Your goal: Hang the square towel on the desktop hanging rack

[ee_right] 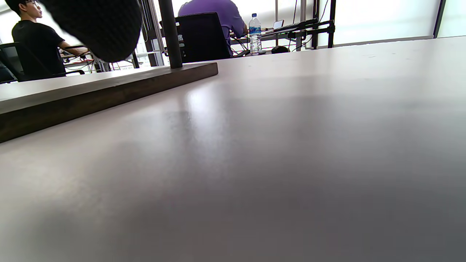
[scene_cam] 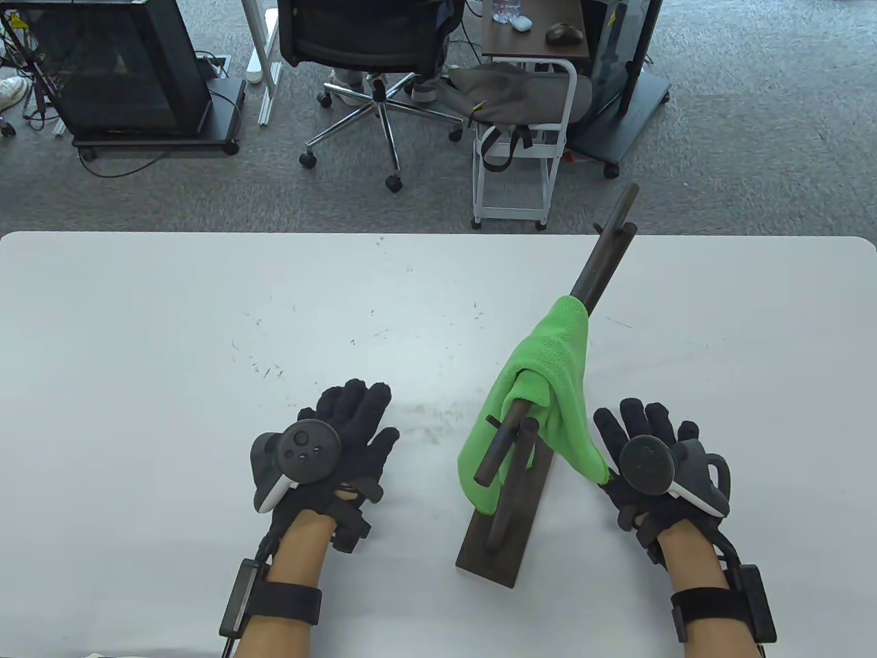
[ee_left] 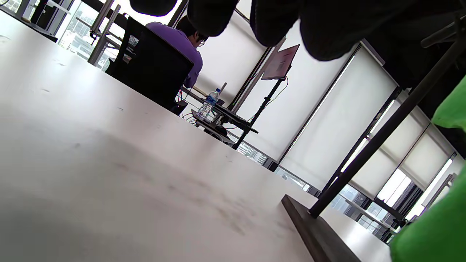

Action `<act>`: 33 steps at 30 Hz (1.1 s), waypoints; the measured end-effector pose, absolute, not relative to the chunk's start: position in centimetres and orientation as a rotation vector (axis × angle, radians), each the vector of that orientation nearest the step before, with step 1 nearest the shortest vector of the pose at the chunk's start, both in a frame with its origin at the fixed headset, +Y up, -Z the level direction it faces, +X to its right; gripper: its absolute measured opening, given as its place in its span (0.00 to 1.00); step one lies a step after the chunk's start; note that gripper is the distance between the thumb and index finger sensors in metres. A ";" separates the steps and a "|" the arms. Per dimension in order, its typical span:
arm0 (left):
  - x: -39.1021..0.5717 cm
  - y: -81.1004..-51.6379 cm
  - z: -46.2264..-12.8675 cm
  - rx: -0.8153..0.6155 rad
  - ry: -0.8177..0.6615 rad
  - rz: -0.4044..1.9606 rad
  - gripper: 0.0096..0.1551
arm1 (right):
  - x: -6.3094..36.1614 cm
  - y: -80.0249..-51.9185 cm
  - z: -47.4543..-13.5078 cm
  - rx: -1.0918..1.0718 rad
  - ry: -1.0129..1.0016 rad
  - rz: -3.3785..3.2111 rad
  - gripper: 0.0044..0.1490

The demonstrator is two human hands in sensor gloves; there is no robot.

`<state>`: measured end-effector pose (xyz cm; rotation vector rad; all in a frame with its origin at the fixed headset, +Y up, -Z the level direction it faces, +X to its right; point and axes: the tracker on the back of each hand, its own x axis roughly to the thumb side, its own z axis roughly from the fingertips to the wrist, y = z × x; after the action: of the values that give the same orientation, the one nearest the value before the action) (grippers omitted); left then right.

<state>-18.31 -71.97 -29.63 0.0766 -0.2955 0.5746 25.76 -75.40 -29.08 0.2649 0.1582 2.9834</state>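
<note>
A green square towel hangs over the top bar of a dark wooden desktop rack that stands right of the table's middle. It drapes down both sides near the bar's near end. My left hand lies flat and empty on the table to the left of the rack's base. My right hand lies flat and empty to the right of the rack, its thumb side close to the towel's lower corner. The left wrist view shows the towel and the base. The right wrist view shows the base.
The white table carries small dark scuffs near its middle. Beyond its far edge stand an office chair, a white cart and a dark cabinet on the carpet.
</note>
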 end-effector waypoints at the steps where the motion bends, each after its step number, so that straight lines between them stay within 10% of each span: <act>1: -18.3 -72.1 -29.7 0.074 -0.298 0.547 0.39 | 25.8 -75.4 -29.1 0.263 0.158 2.981 0.51; 33: -18.3 -75.3 -30.4 -0.104 -0.251 0.317 0.39 | 24.5 -76.1 -28.8 0.320 0.252 3.056 0.51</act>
<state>-18.25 -75.31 -30.38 -0.1038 -0.2509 0.3167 24.48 -76.09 -28.84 0.3203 0.2523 3.0559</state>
